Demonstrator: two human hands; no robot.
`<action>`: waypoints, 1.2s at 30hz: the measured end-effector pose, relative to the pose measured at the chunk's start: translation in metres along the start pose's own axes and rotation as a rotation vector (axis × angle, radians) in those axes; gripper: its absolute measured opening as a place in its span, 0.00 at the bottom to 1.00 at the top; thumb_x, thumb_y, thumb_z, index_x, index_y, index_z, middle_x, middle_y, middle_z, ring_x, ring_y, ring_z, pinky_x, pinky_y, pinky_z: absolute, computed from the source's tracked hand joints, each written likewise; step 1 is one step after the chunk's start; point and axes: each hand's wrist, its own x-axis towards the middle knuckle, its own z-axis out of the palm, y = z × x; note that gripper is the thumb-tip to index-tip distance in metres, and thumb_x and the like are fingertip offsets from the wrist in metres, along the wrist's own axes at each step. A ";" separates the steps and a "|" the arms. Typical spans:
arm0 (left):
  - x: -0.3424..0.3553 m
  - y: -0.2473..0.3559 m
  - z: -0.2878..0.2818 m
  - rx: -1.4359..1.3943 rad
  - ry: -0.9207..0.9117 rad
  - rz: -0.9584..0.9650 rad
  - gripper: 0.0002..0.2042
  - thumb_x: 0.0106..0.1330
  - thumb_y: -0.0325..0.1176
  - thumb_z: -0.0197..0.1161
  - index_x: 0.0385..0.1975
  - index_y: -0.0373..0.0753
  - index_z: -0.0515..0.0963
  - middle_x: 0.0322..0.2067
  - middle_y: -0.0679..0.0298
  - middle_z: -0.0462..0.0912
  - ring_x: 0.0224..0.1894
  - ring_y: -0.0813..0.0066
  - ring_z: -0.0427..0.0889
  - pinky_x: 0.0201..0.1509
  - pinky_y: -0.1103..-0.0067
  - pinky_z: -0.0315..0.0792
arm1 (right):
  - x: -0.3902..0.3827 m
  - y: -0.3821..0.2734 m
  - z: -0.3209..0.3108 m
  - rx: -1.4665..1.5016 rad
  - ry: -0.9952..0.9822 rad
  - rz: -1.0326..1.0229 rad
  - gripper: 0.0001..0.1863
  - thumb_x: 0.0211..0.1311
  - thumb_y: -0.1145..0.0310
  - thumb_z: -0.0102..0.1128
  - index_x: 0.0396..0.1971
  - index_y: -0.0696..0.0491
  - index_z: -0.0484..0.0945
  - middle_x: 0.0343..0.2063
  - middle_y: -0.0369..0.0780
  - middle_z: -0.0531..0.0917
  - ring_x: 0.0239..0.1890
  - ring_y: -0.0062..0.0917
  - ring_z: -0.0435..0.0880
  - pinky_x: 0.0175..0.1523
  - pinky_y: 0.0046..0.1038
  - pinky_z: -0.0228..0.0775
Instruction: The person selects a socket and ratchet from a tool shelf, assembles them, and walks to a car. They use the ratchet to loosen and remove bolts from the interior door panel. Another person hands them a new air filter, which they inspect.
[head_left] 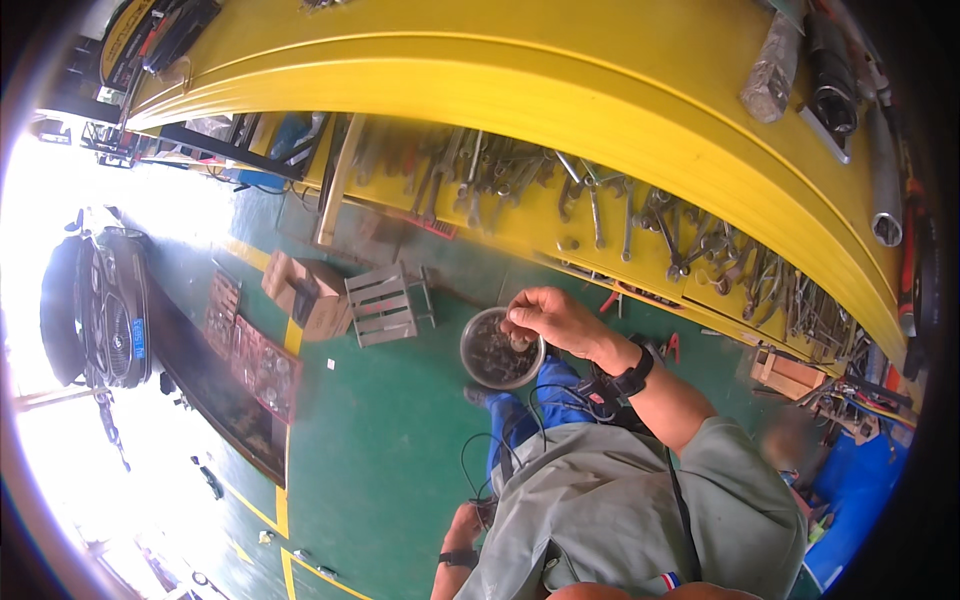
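My right hand (pixel 553 318) is raised over a round metal basin (pixel 520 382), its fingers curled together in a pinch. Whatever the fingertips hold, if anything, is too small to make out. Dark small pieces (pixel 488 347) lie inside the basin, which sits low beside my legs. Down at my left side hangs my left hand (pixel 466 524), its fingers mostly hidden. Beyond the right hand, an open yellow drawer (pixel 540 232) holds many loose wrenches (pixel 597 215).
A yellow cabinet top (pixel 480 60) spans the far side, with large sockets (pixel 832 85) at its right. On the green floor stand a small slatted stool (pixel 385 308), a cardboard box (pixel 325 305) and a wooden box (pixel 788 374). A dark car (pixel 118 300) is at left.
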 end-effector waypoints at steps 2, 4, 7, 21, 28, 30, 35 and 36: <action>0.000 -0.011 -0.014 0.292 -0.036 0.310 0.07 0.66 0.36 0.68 0.37 0.42 0.84 0.28 0.64 0.85 0.29 0.71 0.82 0.32 0.73 0.72 | -0.001 -0.003 -0.005 -0.006 0.013 -0.010 0.09 0.71 0.70 0.56 0.37 0.61 0.79 0.33 0.39 0.87 0.33 0.17 0.82 0.41 0.21 0.76; 0.000 -0.013 -0.021 0.584 -0.088 0.625 0.07 0.65 0.34 0.68 0.38 0.40 0.84 0.30 0.62 0.86 0.31 0.70 0.84 0.34 0.72 0.74 | -0.005 -0.007 -0.009 0.005 0.041 -0.019 0.09 0.71 0.70 0.56 0.38 0.61 0.79 0.33 0.38 0.87 0.33 0.17 0.83 0.40 0.21 0.76; -0.031 0.032 -0.008 0.700 -0.061 0.769 0.08 0.63 0.29 0.65 0.40 0.36 0.84 0.35 0.57 0.88 0.37 0.68 0.87 0.39 0.72 0.76 | -0.009 -0.012 -0.012 0.007 0.116 -0.020 0.09 0.70 0.69 0.57 0.38 0.60 0.80 0.33 0.38 0.87 0.33 0.16 0.83 0.38 0.20 0.76; 0.019 0.006 -0.060 0.104 -0.061 -0.115 0.10 0.70 0.39 0.59 0.42 0.42 0.82 0.37 0.65 0.86 0.39 0.69 0.84 0.47 0.69 0.75 | -0.049 -0.008 -0.044 0.088 0.247 -0.073 0.10 0.72 0.69 0.54 0.37 0.60 0.80 0.33 0.39 0.86 0.30 0.16 0.80 0.36 0.19 0.73; 0.017 0.014 -0.071 -0.059 0.197 -0.233 0.10 0.70 0.39 0.57 0.41 0.41 0.80 0.37 0.65 0.83 0.40 0.66 0.83 0.51 0.65 0.75 | -0.018 -0.007 -0.044 -0.077 0.271 -0.109 0.10 0.72 0.68 0.54 0.34 0.59 0.79 0.30 0.38 0.85 0.30 0.16 0.82 0.36 0.20 0.74; -0.010 0.018 -0.059 -0.133 0.225 -0.246 0.09 0.70 0.37 0.57 0.40 0.40 0.79 0.36 0.64 0.82 0.40 0.65 0.82 0.51 0.64 0.75 | 0.009 -0.015 -0.034 -0.146 0.253 -0.114 0.11 0.71 0.65 0.55 0.32 0.57 0.79 0.29 0.37 0.84 0.29 0.16 0.81 0.34 0.20 0.72; 0.006 -0.025 -0.102 -0.402 0.133 -0.263 0.09 0.70 0.31 0.54 0.41 0.36 0.79 0.35 0.59 0.84 0.39 0.64 0.83 0.50 0.66 0.77 | 0.094 -0.027 -0.010 -0.408 0.331 -0.210 0.12 0.66 0.64 0.58 0.30 0.57 0.80 0.25 0.38 0.87 0.28 0.20 0.86 0.37 0.25 0.77; -0.003 -0.014 -0.097 -0.279 0.129 -0.248 0.09 0.70 0.31 0.54 0.42 0.35 0.79 0.35 0.59 0.84 0.38 0.63 0.83 0.49 0.67 0.77 | 0.112 -0.031 -0.001 -0.461 0.342 -0.227 0.12 0.66 0.63 0.58 0.30 0.57 0.81 0.25 0.39 0.88 0.29 0.23 0.87 0.38 0.26 0.77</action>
